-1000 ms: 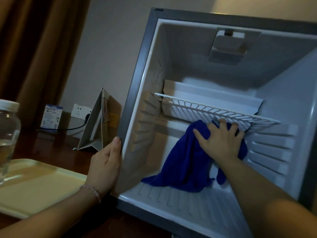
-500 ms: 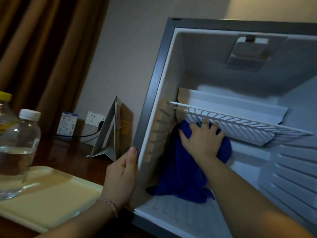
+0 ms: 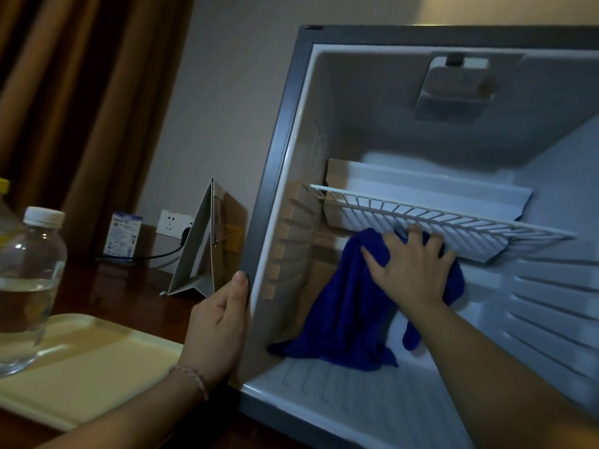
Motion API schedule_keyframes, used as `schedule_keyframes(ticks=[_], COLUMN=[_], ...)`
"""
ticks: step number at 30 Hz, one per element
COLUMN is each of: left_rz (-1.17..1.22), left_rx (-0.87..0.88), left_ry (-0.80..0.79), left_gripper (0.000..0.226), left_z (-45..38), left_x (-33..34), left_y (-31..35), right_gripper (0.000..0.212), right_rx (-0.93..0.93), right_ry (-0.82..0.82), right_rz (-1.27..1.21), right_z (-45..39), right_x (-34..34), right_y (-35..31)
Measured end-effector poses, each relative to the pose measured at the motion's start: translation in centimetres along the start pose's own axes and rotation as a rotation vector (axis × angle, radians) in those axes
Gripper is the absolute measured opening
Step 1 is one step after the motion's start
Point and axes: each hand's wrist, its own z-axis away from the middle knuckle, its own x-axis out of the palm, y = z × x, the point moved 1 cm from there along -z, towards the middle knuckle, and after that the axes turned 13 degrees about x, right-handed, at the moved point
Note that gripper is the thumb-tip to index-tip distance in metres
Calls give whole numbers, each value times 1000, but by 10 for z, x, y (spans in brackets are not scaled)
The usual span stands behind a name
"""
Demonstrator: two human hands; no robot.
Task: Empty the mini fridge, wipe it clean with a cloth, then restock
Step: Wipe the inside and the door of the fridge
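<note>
two hands at work, wipe stage of the task. nearest: cream tray [image 3: 97, 377] at the near left edge of the surface, with a clear water bottle [image 3: 29, 286] standing on its left end and a yellow-capped bottle [image 3: 4, 189] cut off by the frame behind it. these look like the removed stock, so emptying is judged done.

left hand [image 3: 217, 332] braces the mini fridge [image 3: 278, 176] at its left front edge, thumb [image 3: 240, 288] laid up along the frame; the other fingers are hidden behind the wall, cannot tell how they lie.

inside, right hand [image 3: 411, 270] presses the blue cloth [image 3: 343, 312] flat against the back wall just under the wire shelf [image 3: 437, 218], fingers spread. cloth tail hangs to the fridge floor near its left rear corner.

change: half a second ago the hand was nearer the left wall; a second ago it was further right. it has swung back toward centre, so the stroke is a side-to-side sweep. back wall under the shelf is getting covered; upper compartment, right wall and floor judged still to wipe, restock not begun.

far: folded card [image 3: 207, 247], small box [image 3: 123, 234] and wall socket [image 3: 171, 223] along the rear edge of the surface.
</note>
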Motion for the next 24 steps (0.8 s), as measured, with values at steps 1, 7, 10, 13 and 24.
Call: schedule_keyframes(ticks=[1, 7, 10, 13, 24], left_rz=[4, 20, 9, 33, 2], left_rx=[-9, -23, -9, -5, 70], left_ry=[5, 3, 19, 37, 27], left_gripper=[66, 68, 69, 58, 52], left_z=[0, 1, 2, 1, -1], left_x=[0, 1, 3, 3, 3], left_y=[1, 4, 5, 5, 0], right_gripper=[59, 59, 56, 53, 48], right_rx=[21, 179, 243, 171, 133], right_ry=[-4, -61, -92, -100, -83], right_rz=[11, -17, -35, -56, -184], right_z=[-1, -4, -1, 2, 4], right_x=[0, -7, -12, -14, -1], right_y=[9, 23, -3, -40, -97])
